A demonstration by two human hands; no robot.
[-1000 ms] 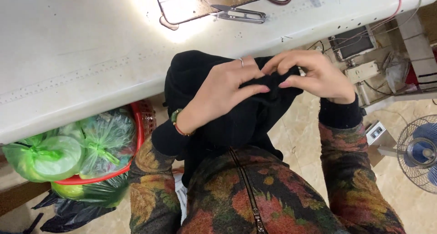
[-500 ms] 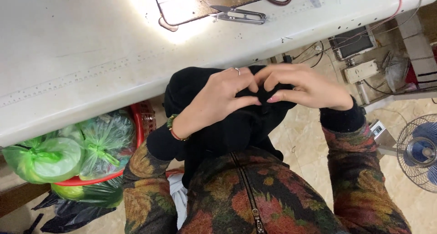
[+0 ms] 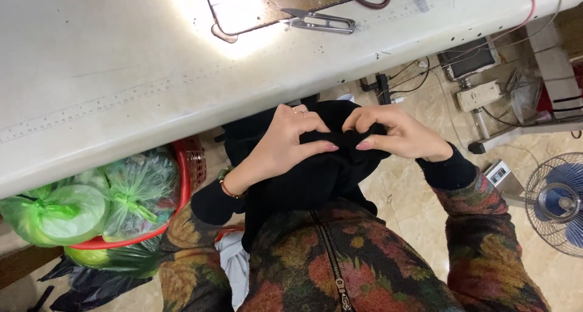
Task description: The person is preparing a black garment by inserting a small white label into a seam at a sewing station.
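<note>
A piece of black fabric is bunched in front of my chest, just below the edge of the white worktable. My left hand grips it from the left, with rings on its fingers and a bracelet at the wrist. My right hand pinches the same fabric from the right. The fingertips of both hands meet near the middle of the cloth. Much of the fabric is hidden under my hands and hangs down over my floral jacket.
Metal thread snips lie on the table under a bright lamp glare. A red basket with green plastic bags sits under the table at left. A floor fan, cables and a grey box stand on the tiled floor at right.
Both hands have shifted a little left and closer together on the black fabric; the right hand's fingers now pinch nearer the left hand's.
</note>
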